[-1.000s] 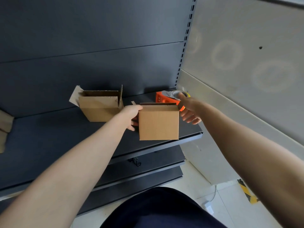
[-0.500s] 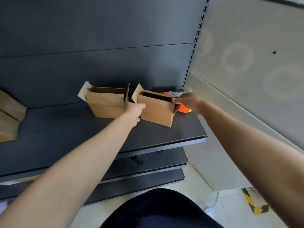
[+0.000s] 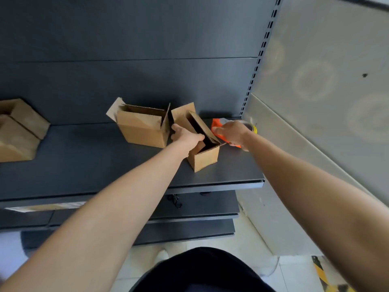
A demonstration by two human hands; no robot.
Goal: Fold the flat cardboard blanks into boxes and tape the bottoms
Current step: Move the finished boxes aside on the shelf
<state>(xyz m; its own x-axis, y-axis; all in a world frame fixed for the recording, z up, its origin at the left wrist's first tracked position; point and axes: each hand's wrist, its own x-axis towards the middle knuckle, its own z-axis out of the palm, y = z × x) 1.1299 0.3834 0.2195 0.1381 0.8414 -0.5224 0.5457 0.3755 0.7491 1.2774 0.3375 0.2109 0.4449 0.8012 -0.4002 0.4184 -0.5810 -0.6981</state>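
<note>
left hand steadying upright box, opening upward

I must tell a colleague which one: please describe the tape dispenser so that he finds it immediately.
Look at the dark shelf, at its far right end near the perforated upright. The tape dispenser lies there under the right hand, the only orange thing among brown boxes.

No legible text or labels anywhere.

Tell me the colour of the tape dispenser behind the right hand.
Bright orange; the tape dispenser shows in the head view, partly hidden by the right hand.
</note>
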